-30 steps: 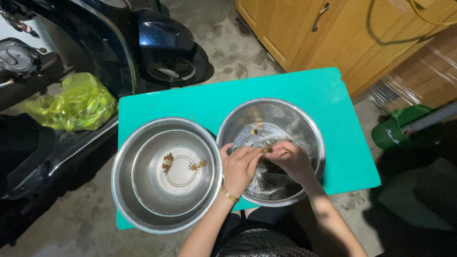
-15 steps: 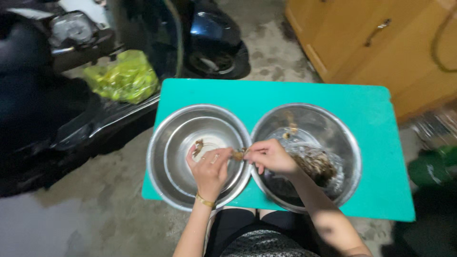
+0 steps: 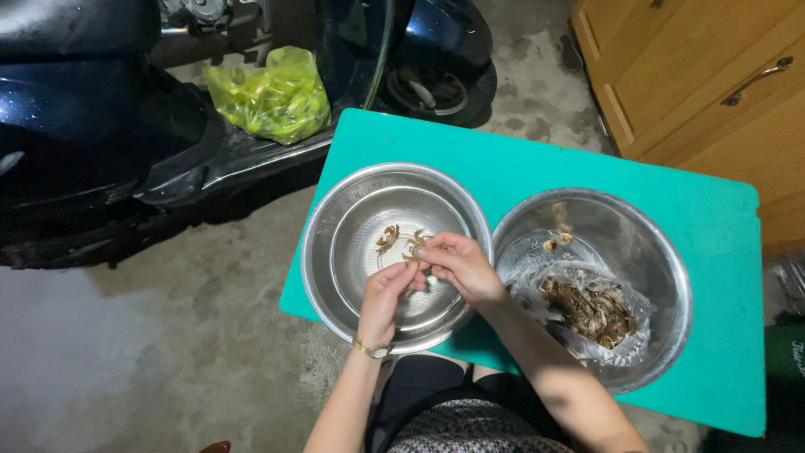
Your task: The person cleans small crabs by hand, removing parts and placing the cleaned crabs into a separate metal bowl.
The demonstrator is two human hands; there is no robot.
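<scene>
Small crab (image 3: 417, 254), pinched by both hands (image 3: 423, 281)

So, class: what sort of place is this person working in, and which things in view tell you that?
Probably a home garage or utility area: bare concrete floor, a parked dark scooter and wooden cabinets beside a low teal table.

One camera only, worn on the person's head, looks steeply down from close above the green table (image 3: 537, 159). The table's near edge runs along the frame's bottom, its far left corner points toward the parked scooter (image 3: 101, 143), and concrete floor (image 3: 168, 361) fills the lower left.
</scene>
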